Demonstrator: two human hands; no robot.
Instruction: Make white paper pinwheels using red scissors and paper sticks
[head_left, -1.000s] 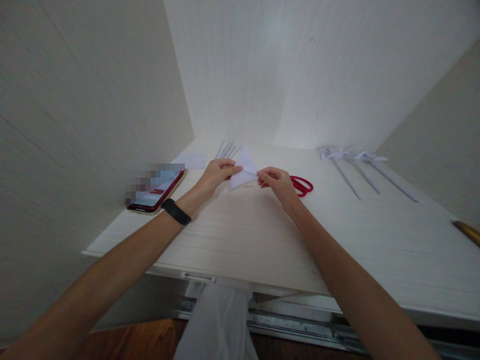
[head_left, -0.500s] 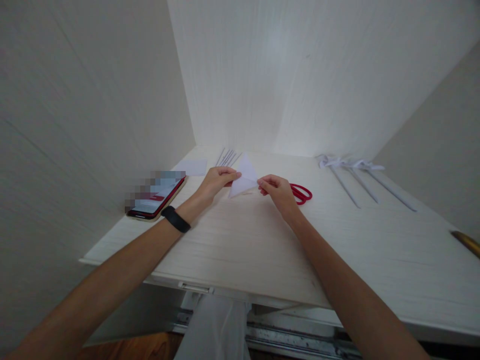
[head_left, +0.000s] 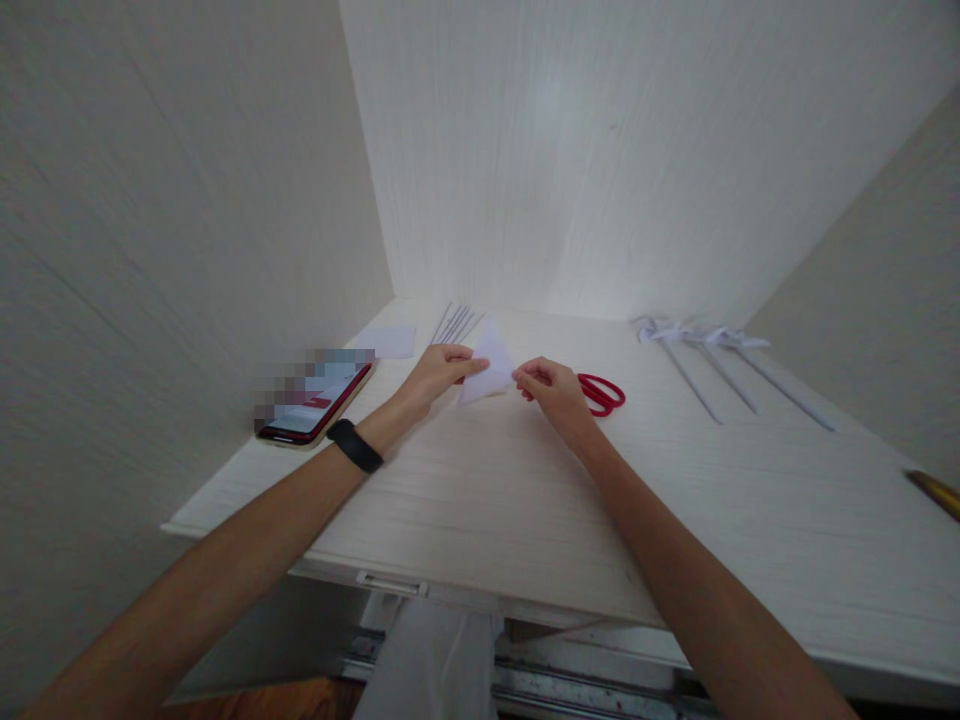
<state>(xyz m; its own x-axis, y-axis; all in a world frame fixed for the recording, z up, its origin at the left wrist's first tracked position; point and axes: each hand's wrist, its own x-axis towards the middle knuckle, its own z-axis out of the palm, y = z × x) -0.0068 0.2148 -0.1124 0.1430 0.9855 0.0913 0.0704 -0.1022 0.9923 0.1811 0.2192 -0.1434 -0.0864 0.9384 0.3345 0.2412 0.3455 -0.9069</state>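
Note:
A folded white paper triangle (head_left: 489, 366) is held just above the pale wooden desk (head_left: 525, 490) between both hands. My left hand (head_left: 439, 372), with a black band on its wrist, pinches the paper's left edge. My right hand (head_left: 551, 388) pinches its right corner. Red-handled scissors (head_left: 602, 393) lie on the desk just right of my right hand. A thin stick lies under the paper, mostly hidden.
A red phone (head_left: 315, 406) lies screen-up at the left. A white paper sheet (head_left: 388, 341) and several thin rods (head_left: 452, 324) lie at the back. Three paper pinwheels on sticks (head_left: 712, 360) lie at the right. A brass-coloured object (head_left: 934, 492) pokes in at the far right edge.
The hands keep their pinch on the paper, which has tilted slightly flatter. The view has shifted a little downward; nothing else on the desk moved.

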